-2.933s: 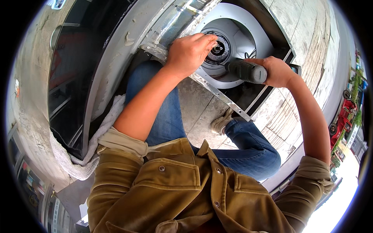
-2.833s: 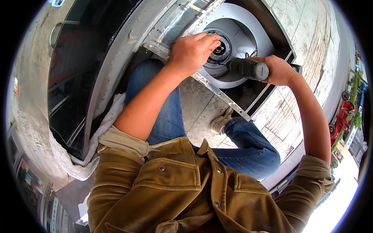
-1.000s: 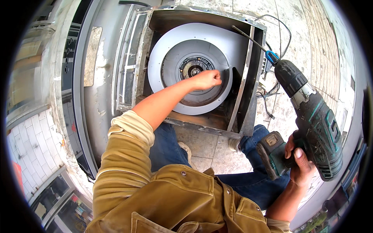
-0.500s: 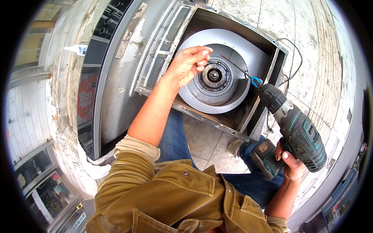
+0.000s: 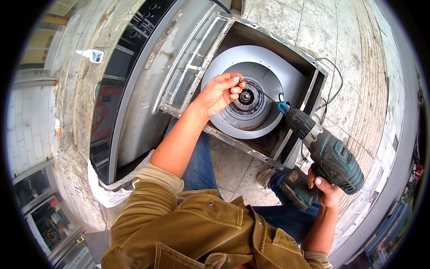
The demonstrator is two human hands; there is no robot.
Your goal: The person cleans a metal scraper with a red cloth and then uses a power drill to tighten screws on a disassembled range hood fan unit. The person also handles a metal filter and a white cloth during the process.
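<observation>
My right hand (image 5: pixel 325 190) is wrapped round the grip of a dark, teal-trimmed cordless drill (image 5: pixel 338 157). A long thin driver bit (image 5: pixel 268 95) with a blue ring (image 5: pixel 283 107) points from its chuck to the upper left. At the bit's tip, my left hand (image 5: pixel 221 93) pinches a small dark screw-like piece (image 5: pixel 242 81) between thumb and fingers. Whether the bit touches it, I cannot tell. Beneath both lies a grey blower housing (image 5: pixel 264 53), with a dark round motor hub (image 5: pixel 246 97) in its opening. It sits inside an open metal box (image 5: pixel 309 54).
The box joins a large grey range hood (image 5: pixel 148 85) with a dark glass front (image 5: pixel 106 112) on the left. A black cable (image 5: pixel 339 85) curls on the paving right of the box. A white bottle (image 5: pixel 92 55) stands at the far left. My legs (image 5: pixel 199 166) are below the box.
The drill has moved left, bringing its bit tip to my left hand's fingertips. My left hand sits a little lower over the housing. The whole view has shifted slightly.
</observation>
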